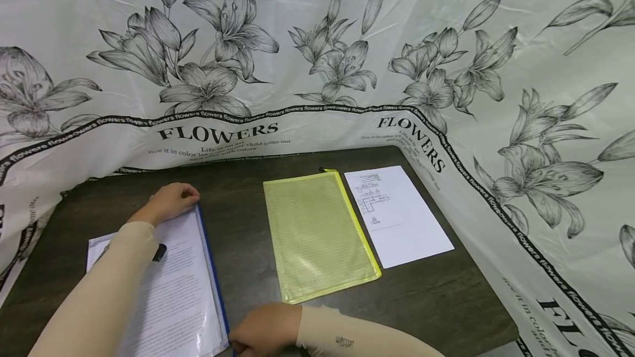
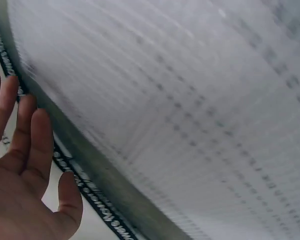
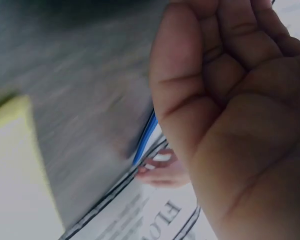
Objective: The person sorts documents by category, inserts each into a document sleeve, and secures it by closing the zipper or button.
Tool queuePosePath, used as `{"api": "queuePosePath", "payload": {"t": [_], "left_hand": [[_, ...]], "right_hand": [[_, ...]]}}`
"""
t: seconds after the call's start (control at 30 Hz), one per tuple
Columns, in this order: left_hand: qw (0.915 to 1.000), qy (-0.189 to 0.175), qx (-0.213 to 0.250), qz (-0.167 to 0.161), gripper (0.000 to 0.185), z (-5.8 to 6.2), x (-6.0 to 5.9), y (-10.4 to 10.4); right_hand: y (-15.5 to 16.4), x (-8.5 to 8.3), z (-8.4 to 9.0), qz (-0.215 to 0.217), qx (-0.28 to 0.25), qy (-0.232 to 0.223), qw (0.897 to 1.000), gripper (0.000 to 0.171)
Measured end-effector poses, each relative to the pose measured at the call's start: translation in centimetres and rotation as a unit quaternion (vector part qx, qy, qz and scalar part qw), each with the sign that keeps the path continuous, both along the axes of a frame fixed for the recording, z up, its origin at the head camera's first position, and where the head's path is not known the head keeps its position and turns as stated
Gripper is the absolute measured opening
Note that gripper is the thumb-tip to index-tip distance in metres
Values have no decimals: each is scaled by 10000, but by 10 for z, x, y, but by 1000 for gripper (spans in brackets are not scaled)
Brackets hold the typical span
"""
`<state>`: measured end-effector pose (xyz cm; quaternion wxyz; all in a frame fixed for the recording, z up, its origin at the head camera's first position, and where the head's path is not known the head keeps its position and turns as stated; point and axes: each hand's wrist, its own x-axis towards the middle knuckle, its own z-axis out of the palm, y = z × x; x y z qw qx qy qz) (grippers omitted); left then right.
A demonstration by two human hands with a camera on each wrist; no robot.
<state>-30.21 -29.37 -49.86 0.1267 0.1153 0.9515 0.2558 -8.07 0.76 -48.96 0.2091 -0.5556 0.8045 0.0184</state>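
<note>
With the left hand [image 1: 171, 201] spread flat on the blue-edged clear document pouch [image 1: 186, 291], the right hand [image 1: 265, 328] seemingly pinches its zipper end; sliding it probably comes next.

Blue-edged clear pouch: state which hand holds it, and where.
Left hand rests on the pouch's far corner; right hand touches its near blue edge. A closed grip cannot be told.

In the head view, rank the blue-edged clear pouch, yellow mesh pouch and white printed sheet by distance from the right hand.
From the right hand:
1. Blue-edged clear pouch, at the hand, front left.
2. Yellow mesh pouch, table centre.
3. White printed sheet, far right.
</note>
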Motion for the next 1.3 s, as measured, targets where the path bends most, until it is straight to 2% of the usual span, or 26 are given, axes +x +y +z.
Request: {"api": "queuePosePath", "payload": {"t": [0.1,0.17,0.3,0.47,0.57,0.8,0.9,0.97,1.03,1.13,1.2,1.3], "left_hand": [[9999,117,8,55,31,6,3,6],[9998,176,33,88,31,8,5,11],[9994,346,51,14,30,8,13,21],[9980,587,24,-243,27,6,25,43],[9964,742,-4,-405,27,7,30,61],[9907,955,16,-974,27,14,32,110],[9882,940,51,-1205,25,13,35,129],[9870,926,49,-1315,23,11,37,142],[9864,884,85,-1385,23,9,39,154],[9850,852,108,-1499,23,6,42,171],[9843,810,126,-1561,23,5,43,184],[9830,775,125,-1662,23,6,42,202]], "right_hand": [[12,-9,4,-252,-142,-345,9990,7],[22,-15,6,-443,-319,-489,9973,11],[46,-27,8,-942,-847,-847,9883,16],[87,-46,7,-1607,-1608,-1267,9656,16],[118,-60,11,-2117,-2005,-1437,9457,17],[199,-100,17,-3405,-2657,-1592,8878,23],[235,-118,10,-4059,-2889,-1624,8517,24],[258,-130,3,-4550,-2970,-1504,8259,24],[279,-140,-3,-5063,-3034,-1385,7953,23],[307,-153,-11,-5683,-3017,-1009,7588,22],[322,-159,-13,-5985,-2992,-800,7388,22],[341,-166,-17,-6292,-2888,-457,7201,24]]}}
